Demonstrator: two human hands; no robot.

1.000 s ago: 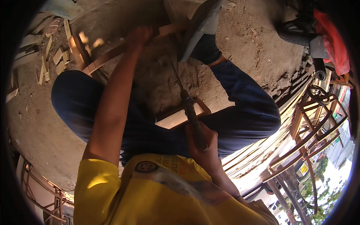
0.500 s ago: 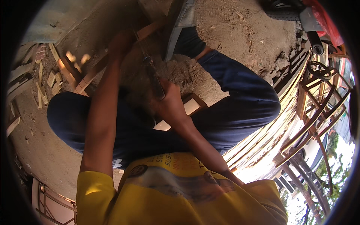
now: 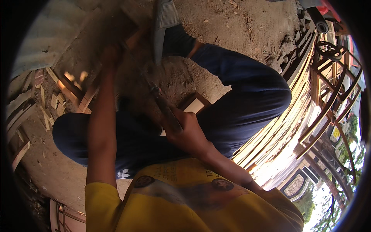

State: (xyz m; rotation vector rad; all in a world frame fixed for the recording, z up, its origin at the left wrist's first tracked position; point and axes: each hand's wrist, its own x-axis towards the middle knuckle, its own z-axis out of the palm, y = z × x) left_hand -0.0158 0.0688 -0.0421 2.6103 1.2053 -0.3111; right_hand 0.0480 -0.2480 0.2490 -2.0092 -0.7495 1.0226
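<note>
My right hand (image 3: 190,133) is wrapped round the dark straight handle of a thin-bladed tool (image 3: 167,110), held over my crossed legs. Its narrow metal blade runs up and left toward a wooden strip (image 3: 89,95); shadow and blur hide its edge and exact kind. My left hand (image 3: 111,56) is closed on the strip, its fingers dim in shadow. The strip's far part (image 3: 133,38) reaches close to my grey-soled shoe (image 3: 166,29); whether they touch I cannot tell.
A small wood-framed piece (image 3: 195,103) lies between my legs. Wood offcuts (image 3: 58,102) are scattered at the left, below a greyish sheet (image 3: 42,42). Long wooden strips (image 3: 276,120) are stacked at the right, beside a wooden frame with a wheel (image 3: 328,50). Dirt ground (image 3: 232,29) lies ahead.
My right hand has drawn the tool back toward my body and slightly right. The view has shifted a little. My left hand stays on the wooden strip.
</note>
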